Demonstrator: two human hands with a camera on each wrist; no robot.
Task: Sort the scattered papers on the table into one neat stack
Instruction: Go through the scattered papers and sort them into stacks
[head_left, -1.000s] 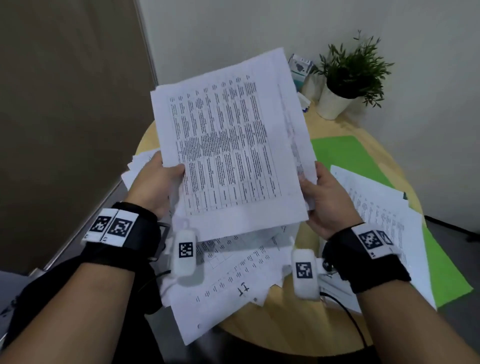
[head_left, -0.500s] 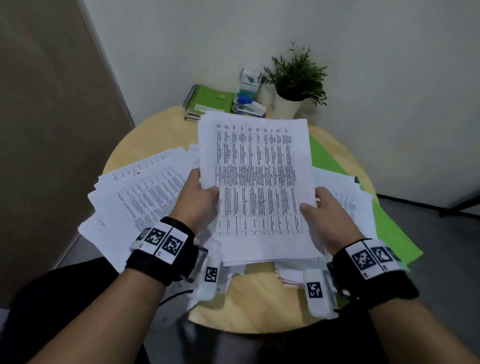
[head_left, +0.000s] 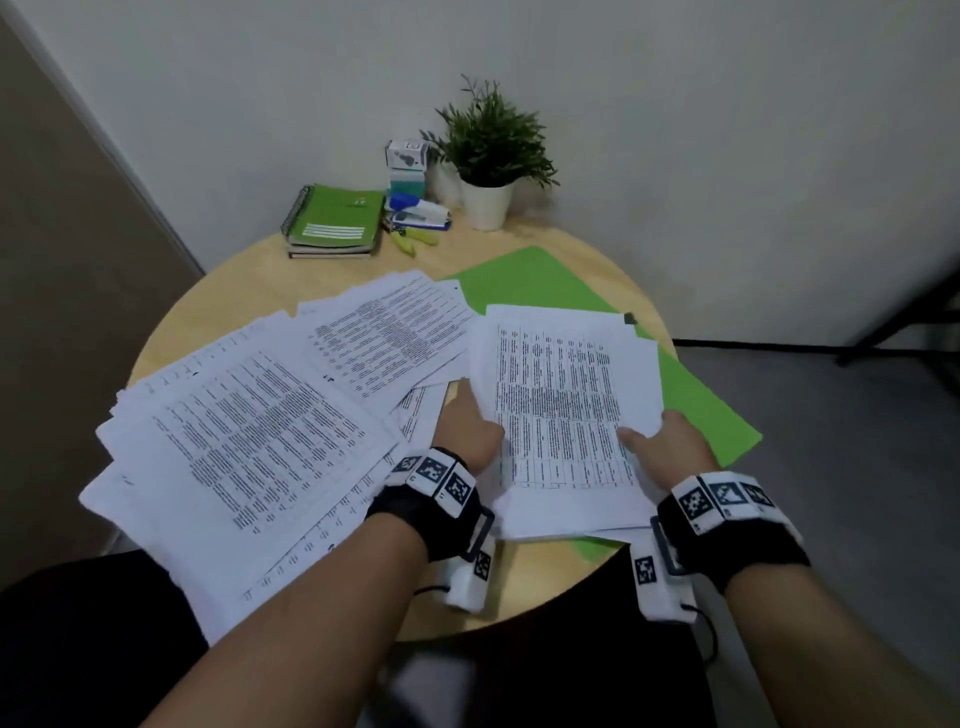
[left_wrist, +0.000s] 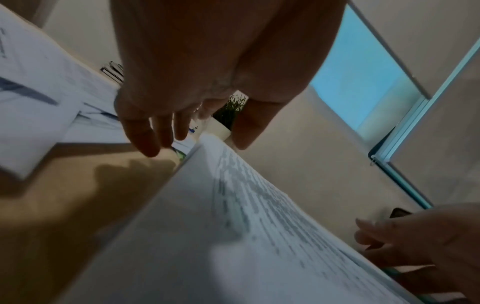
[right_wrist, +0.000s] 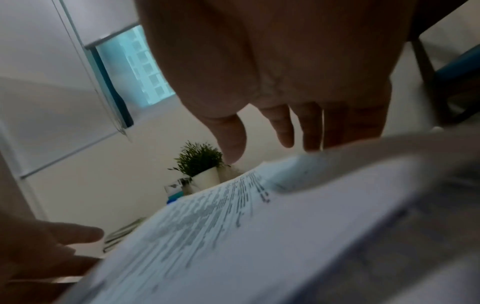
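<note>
A stack of printed papers lies right of centre in the head view, resting partly on a green folder and partly on the round wooden table. The stack's sheets are only roughly aligned; lower edges protrude at the bottom.

The left hand sits at the stack's left edge. In the left wrist view its fingers extend downward, relaxed and nearly straight, toward the table beside the paper edge; the thumb reaches over the sheet. No closed grasp is visible.

The right hand sits at the stack's right edge, thumb on the top sheet. In the right wrist view its fingers point down behind the raised paper edge; whether they curl under the stack cannot be determined.

The loose papers spread fan-wise across the left half of the frame, overlapping, some overhanging the table's near edge.

At the upper centre of the frame stand a green spiral notebook, a stapler, a small box and a potted plant.
</note>
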